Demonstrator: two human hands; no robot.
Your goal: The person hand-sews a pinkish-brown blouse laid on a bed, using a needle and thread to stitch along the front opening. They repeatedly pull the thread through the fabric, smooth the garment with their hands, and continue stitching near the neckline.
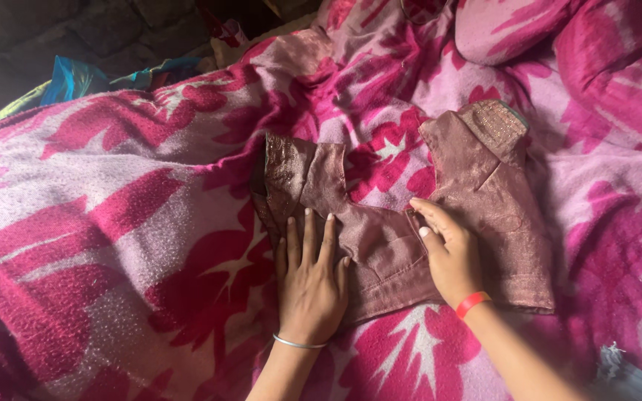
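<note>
The dusty-pink blouse lies spread on the pink and magenta flowered blanket over the bed. The left hand rests flat, fingers out, on its lower left edge; the right hand presses open-palmed on the middle. Looks mostly smoothed, though the left sleeve is bunched and nothing's folded yet.

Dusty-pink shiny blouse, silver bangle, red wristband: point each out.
Dusty-pink shiny blouse [380,241]: head view, on its middle panel between the hands.
Silver bangle [299,344]: head view, on the band across the left wrist.
Red wristband [472,303]: head view, on the band at the right wrist.
</note>
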